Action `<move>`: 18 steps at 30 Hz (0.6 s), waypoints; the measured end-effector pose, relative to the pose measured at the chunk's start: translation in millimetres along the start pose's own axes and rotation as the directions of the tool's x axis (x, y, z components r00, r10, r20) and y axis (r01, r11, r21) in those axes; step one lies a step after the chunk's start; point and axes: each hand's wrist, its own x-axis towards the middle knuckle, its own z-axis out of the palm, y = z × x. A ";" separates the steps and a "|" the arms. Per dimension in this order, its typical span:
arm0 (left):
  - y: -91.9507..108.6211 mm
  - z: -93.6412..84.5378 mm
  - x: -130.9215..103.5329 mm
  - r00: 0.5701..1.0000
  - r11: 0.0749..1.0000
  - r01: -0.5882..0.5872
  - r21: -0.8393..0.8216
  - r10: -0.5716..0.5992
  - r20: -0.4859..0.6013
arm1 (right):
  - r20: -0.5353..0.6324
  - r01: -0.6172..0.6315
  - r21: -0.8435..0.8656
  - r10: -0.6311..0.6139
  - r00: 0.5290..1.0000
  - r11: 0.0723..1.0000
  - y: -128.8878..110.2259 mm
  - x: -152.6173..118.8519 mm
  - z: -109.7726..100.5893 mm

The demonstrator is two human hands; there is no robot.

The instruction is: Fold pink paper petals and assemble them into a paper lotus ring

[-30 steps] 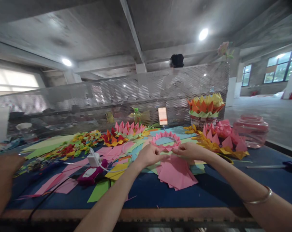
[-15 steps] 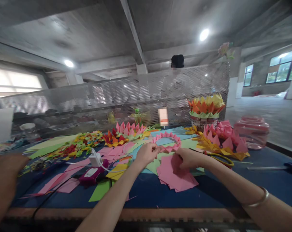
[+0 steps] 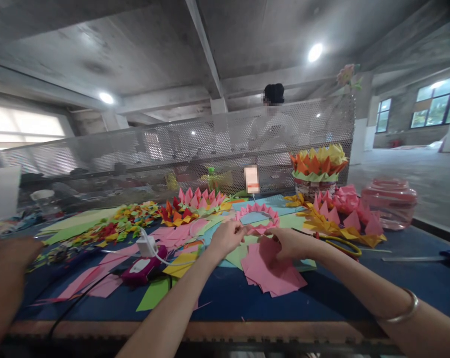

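A ring of folded pink paper points lies between my two hands, over pale green and blue sheets. My left hand is closed, its thumb and fingertips pinching the ring's near left edge. On the near right edge, my right hand is closed too, with bent fingers gripping the ring. The fingertips of both hands are partly hidden. Below my right hand, a fanned stack of pink paper squares rests on the dark blue table top, with the hand's shadow across it.
Another person's arm reaches in at the left. A purple power strip with a charger and cables stands near it. Scissors, pink paper lotuses, a layered paper flower and a clear pink jar surround the work. Behind rises a perforated panel.
Both hands stay at the ring almost unmoved. My right hand's fingers shift very slightly over the pink squares.
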 end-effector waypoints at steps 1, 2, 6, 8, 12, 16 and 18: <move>-0.2 0.2 0.2 1.000 1.000 0.001 -0.005 -0.001 -0.001 | 0.008 -0.014 -0.003 0.014 1.000 1.000 1.2 0.3 0.5; -0.3 0.4 0.3 1.000 1.000 0.002 -0.016 -0.002 -0.001 | 0.015 -0.027 -0.006 0.027 1.000 1.000 1.9 0.5 0.9; 2.7 1.3 1.1 0.998 0.983 0.059 -0.175 -0.052 0.048 | 0.024 -0.046 0.104 0.044 0.999 0.993 -1.0 0.3 1.1; 6.8 0.2 1.3 0.993 0.942 0.094 -0.323 -0.067 0.094 | -0.002 0.008 0.259 -0.008 1.000 0.966 -5.4 -0.2 -0.3; 18.3 -8.0 0.0 0.989 0.783 0.127 -0.609 -0.052 0.140 | -0.203 0.135 0.468 -0.042 0.978 0.874 -12.6 0.4 -6.7; 28.5 -17.6 -2.9 0.987 0.614 0.075 -0.786 0.069 0.148 | -0.416 0.174 0.486 0.051 0.908 0.856 -16.0 0.2 -15.8; 30.6 -18.7 -4.0 0.982 0.584 0.033 -0.811 0.130 0.134 | -0.475 0.202 0.477 0.058 0.878 0.855 -17.9 -0.8 -18.4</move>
